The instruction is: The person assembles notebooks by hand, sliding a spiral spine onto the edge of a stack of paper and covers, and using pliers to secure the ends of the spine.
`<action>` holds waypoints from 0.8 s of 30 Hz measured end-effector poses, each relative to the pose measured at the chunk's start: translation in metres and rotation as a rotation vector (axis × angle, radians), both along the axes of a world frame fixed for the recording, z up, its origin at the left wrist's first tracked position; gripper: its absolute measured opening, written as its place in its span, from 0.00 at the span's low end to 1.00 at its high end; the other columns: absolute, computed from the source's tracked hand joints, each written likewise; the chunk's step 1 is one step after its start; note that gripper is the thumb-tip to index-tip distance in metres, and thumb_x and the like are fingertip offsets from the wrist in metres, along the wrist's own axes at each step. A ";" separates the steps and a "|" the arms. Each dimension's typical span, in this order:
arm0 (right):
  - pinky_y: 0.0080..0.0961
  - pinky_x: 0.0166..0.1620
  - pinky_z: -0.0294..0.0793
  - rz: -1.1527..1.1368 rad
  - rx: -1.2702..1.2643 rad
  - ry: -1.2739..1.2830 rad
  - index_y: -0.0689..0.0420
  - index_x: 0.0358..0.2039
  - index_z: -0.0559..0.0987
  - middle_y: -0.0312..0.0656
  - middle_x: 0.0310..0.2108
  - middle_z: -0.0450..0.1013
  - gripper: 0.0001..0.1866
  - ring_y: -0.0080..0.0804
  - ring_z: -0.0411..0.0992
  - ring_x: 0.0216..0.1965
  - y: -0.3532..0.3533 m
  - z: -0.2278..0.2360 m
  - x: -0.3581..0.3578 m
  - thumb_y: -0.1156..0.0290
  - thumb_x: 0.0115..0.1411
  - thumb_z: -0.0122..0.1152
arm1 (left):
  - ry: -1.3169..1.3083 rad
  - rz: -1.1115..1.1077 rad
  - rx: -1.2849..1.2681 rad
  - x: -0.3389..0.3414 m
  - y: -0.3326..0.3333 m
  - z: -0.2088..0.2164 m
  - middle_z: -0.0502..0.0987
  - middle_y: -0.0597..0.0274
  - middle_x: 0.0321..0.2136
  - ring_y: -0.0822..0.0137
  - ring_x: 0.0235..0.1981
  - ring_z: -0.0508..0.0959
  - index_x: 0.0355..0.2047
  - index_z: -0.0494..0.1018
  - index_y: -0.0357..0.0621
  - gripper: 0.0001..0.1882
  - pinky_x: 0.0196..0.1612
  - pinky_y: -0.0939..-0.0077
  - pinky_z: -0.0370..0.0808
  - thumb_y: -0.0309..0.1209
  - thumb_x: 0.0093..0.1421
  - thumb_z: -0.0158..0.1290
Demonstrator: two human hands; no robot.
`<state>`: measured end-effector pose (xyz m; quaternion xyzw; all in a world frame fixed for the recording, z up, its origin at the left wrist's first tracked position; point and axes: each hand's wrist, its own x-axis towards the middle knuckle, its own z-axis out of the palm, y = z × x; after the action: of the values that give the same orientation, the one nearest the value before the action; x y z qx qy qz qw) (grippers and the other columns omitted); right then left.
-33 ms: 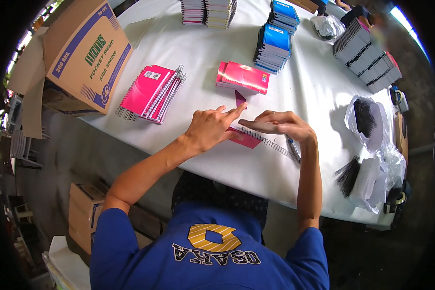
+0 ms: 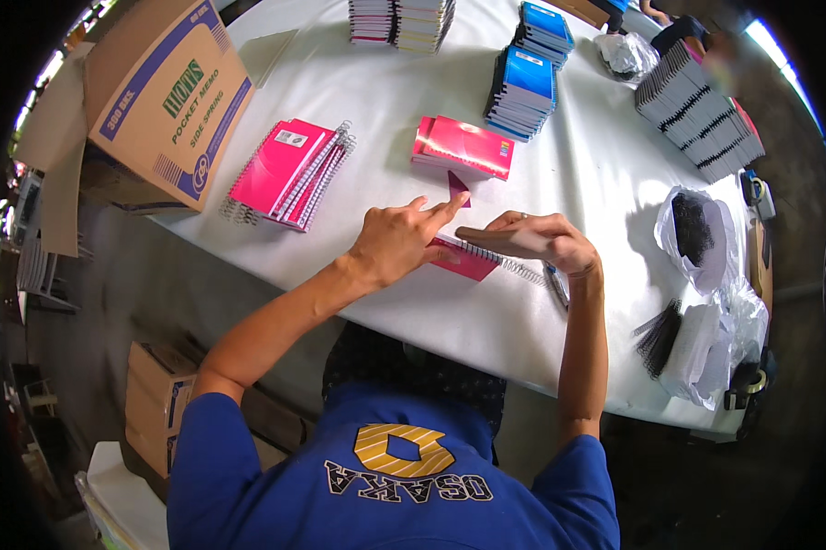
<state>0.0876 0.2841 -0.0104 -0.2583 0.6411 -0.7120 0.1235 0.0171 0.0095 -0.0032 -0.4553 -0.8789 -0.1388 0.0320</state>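
A small pink notebook lies at the front of the table, with my left hand closed on it, thumb on the cover and index finger stretched past its far edge. Along its right part runs a wire spring coil, whose free end sticks out beyond the notebook. My right hand is open, fingers extended and together, its underside resting on or just over the coil. Just beyond my left fingertip lies a dark magenta triangular piece. A pen-like tool lies under my right wrist, partly hidden.
Pink coiled notebooks are stacked at left beside a large cardboard box. Ahead lie pink notebooks and blue notebook stacks. Loose black coils sit in a plastic bag at right, near a notebook pile.
The coil's free end sticks out less, having shifted left toward the notebook. My right hand has tilted slightly over it. My left hand stays in place.
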 end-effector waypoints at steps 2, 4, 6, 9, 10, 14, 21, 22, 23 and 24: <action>0.36 0.56 0.63 -0.055 0.298 -0.066 0.67 0.46 0.79 0.51 0.48 0.74 0.36 0.43 0.71 0.49 -0.010 0.014 -0.004 0.44 0.51 0.60 | -0.048 0.001 -0.002 -0.002 -0.003 0.002 0.79 0.51 0.43 0.55 0.39 0.81 0.67 0.58 0.62 0.48 0.35 0.63 0.81 0.54 0.46 0.63; 0.36 0.56 0.64 -0.088 0.389 -0.123 0.67 0.47 0.79 0.51 0.47 0.75 0.35 0.43 0.71 0.49 -0.013 0.015 -0.009 0.45 0.52 0.59 | -0.095 -0.002 0.010 -0.006 -0.006 -0.002 0.78 0.50 0.45 0.55 0.42 0.81 0.67 0.58 0.61 0.48 0.36 0.63 0.81 0.53 0.46 0.63; 0.35 0.56 0.64 -0.095 0.463 -0.137 0.67 0.47 0.79 0.50 0.47 0.75 0.36 0.42 0.71 0.48 -0.017 0.023 -0.012 0.45 0.52 0.59 | 0.036 -0.125 0.281 -0.010 -0.009 -0.014 0.76 0.49 0.51 0.54 0.49 0.79 0.67 0.57 0.60 0.48 0.41 0.64 0.80 0.49 0.46 0.65; 0.35 0.54 0.65 -0.134 0.588 -0.175 0.66 0.47 0.79 0.48 0.46 0.75 0.37 0.39 0.71 0.47 -0.028 0.018 -0.018 0.42 0.51 0.61 | -0.143 -0.122 0.395 -0.011 -0.012 -0.015 0.72 0.49 0.56 0.53 0.54 0.75 0.68 0.54 0.60 0.51 0.45 0.65 0.79 0.43 0.45 0.68; 0.35 0.54 0.65 -0.138 0.592 -0.170 0.66 0.47 0.79 0.48 0.46 0.75 0.37 0.39 0.71 0.47 -0.024 0.008 -0.018 0.42 0.51 0.61 | -0.137 -0.125 0.399 -0.013 -0.012 -0.014 0.72 0.49 0.56 0.53 0.54 0.75 0.68 0.54 0.60 0.51 0.45 0.65 0.79 0.43 0.45 0.68; 0.35 0.54 0.65 -0.021 0.210 -0.057 0.67 0.47 0.79 0.48 0.45 0.75 0.37 0.40 0.71 0.48 -0.026 0.015 -0.021 0.43 0.51 0.61 | -0.471 -0.032 0.582 -0.012 -0.018 -0.023 0.72 0.51 0.56 0.54 0.57 0.73 0.70 0.49 0.62 0.57 0.48 0.68 0.79 0.35 0.42 0.70; 0.34 0.55 0.67 -0.144 0.616 -0.163 0.66 0.48 0.79 0.49 0.46 0.76 0.34 0.39 0.72 0.48 -0.047 0.025 -0.028 0.45 0.56 0.58 | -0.595 -0.006 0.729 -0.009 -0.020 -0.040 0.72 0.52 0.57 0.55 0.58 0.72 0.70 0.46 0.63 0.58 0.50 0.68 0.80 0.32 0.44 0.70; 0.34 0.55 0.67 -0.143 0.622 -0.161 0.66 0.48 0.79 0.49 0.46 0.76 0.34 0.39 0.72 0.48 -0.045 0.022 -0.028 0.45 0.56 0.58 | -0.593 -0.006 0.734 -0.009 -0.020 -0.040 0.72 0.52 0.57 0.55 0.58 0.72 0.70 0.46 0.63 0.58 0.50 0.68 0.80 0.32 0.44 0.70; 0.34 0.54 0.67 -0.112 0.312 -0.116 0.66 0.47 0.80 0.49 0.46 0.76 0.34 0.40 0.72 0.48 -0.042 0.015 -0.025 0.45 0.57 0.58 | -0.598 -0.005 0.738 -0.008 -0.020 -0.040 0.72 0.52 0.57 0.55 0.58 0.72 0.70 0.46 0.63 0.57 0.51 0.68 0.79 0.30 0.45 0.70; 0.34 0.54 0.68 -0.080 0.004 -0.072 0.66 0.47 0.80 0.49 0.46 0.76 0.34 0.40 0.73 0.48 -0.040 0.011 -0.024 0.45 0.57 0.58 | -0.603 -0.005 0.742 -0.008 -0.020 -0.040 0.72 0.52 0.56 0.55 0.57 0.72 0.70 0.46 0.62 0.57 0.51 0.68 0.79 0.29 0.45 0.69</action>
<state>0.0633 0.2445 0.0003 -0.2066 0.6474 -0.7240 0.1184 0.0091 -0.0106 -0.0436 -0.3547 -0.7391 -0.5690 -0.0644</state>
